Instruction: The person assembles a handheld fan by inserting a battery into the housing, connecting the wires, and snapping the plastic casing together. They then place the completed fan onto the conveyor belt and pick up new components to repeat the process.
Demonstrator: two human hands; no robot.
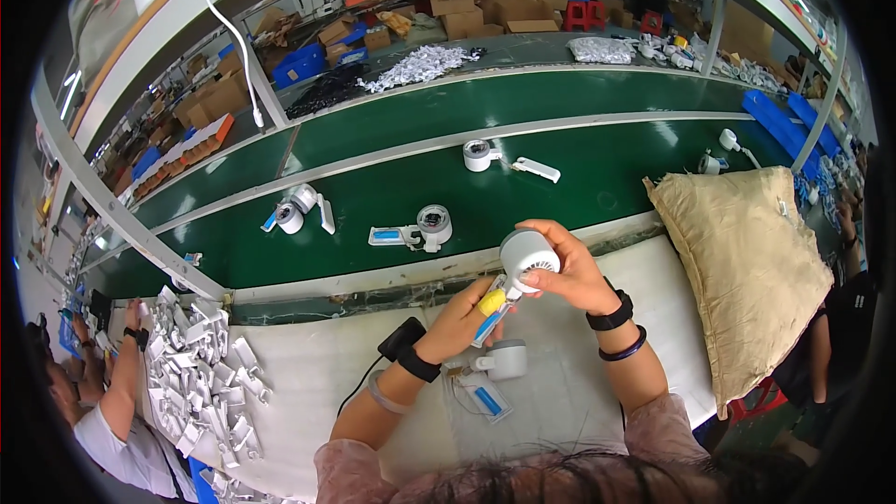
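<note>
Above the worktable's far edge I hold a white handheld fan (530, 259) in both hands. My right hand (574, 271) is wrapped round its round head, thumb on the slotted face. My left hand (459, 322) grips the opened handle, where a blue battery (486, 327) shows. A yellow cover sits on a digit of that hand. Below my hands a second fan (507, 360), its handle open with a blue battery inside, lies on the table. A black strap with a dark box and cable is on my left wrist.
White plastic handle shells (201, 364) lie heaped at the left. A large tan sack (742, 271) stands at the right. Several part-assembled fans, such as one fan (433, 222), rest on the green conveyor belt (355, 257). A person (121, 411) works at the left.
</note>
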